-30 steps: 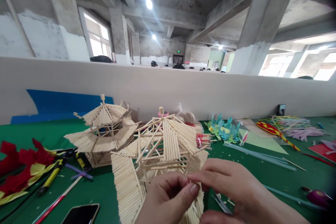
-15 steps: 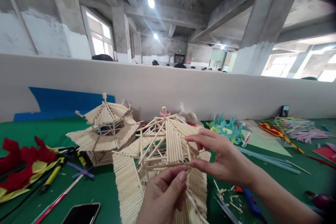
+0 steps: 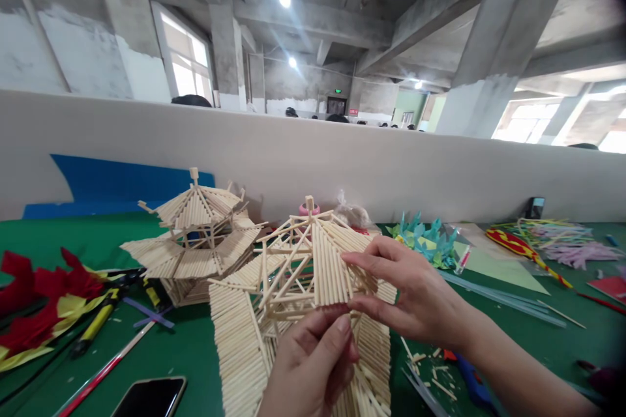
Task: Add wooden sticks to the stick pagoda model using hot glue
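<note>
Both hands (image 3: 391, 287) pinch a ribbed, pale wooden-stick pavilion roof (image 3: 303, 260).

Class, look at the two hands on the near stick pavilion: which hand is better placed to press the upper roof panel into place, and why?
Probably the right hand: its fingers already pinch the roof panel of the pavilion from the side. The left hand sits lower, bracing underneath.
</note>
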`<state>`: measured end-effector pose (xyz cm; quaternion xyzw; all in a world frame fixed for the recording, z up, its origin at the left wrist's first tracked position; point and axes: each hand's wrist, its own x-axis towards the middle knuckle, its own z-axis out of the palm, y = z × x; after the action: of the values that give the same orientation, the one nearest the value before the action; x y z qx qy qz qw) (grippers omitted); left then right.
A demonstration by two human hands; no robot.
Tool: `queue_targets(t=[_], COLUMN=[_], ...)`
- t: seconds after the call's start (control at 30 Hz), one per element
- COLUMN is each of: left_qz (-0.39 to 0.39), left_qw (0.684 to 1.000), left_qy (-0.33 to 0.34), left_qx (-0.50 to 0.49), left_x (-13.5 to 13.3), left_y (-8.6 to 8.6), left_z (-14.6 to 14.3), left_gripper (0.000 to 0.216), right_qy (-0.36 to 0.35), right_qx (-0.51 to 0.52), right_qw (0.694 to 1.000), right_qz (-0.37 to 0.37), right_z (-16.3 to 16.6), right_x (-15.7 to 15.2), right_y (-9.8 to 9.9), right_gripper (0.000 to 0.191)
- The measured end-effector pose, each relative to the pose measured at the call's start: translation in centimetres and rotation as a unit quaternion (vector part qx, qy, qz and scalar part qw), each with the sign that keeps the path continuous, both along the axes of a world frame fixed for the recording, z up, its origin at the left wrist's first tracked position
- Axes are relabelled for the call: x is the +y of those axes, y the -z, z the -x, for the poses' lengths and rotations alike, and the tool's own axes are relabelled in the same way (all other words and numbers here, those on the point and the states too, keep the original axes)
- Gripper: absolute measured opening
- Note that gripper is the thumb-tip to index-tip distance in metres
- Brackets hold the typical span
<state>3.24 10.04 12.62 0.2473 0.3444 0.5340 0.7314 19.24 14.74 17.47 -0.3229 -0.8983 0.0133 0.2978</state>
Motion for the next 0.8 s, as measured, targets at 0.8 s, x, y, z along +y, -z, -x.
queue_targets(t=[0.8], left_qz=[0.018], left_qw=[1.0], left_qy=[-0.007], left_qx=[0.015], left_x=[-0.06], left_y=[-0.08], left_z=[-0.08], left_gripper=[0.03], right_qy=[-0.009], right_qx=[0.081], right_qw=[0.997], right_qz=[0.01], right_z=[0.26], right_x=[0.06], right_y=[0.85], right_gripper=[0.023])
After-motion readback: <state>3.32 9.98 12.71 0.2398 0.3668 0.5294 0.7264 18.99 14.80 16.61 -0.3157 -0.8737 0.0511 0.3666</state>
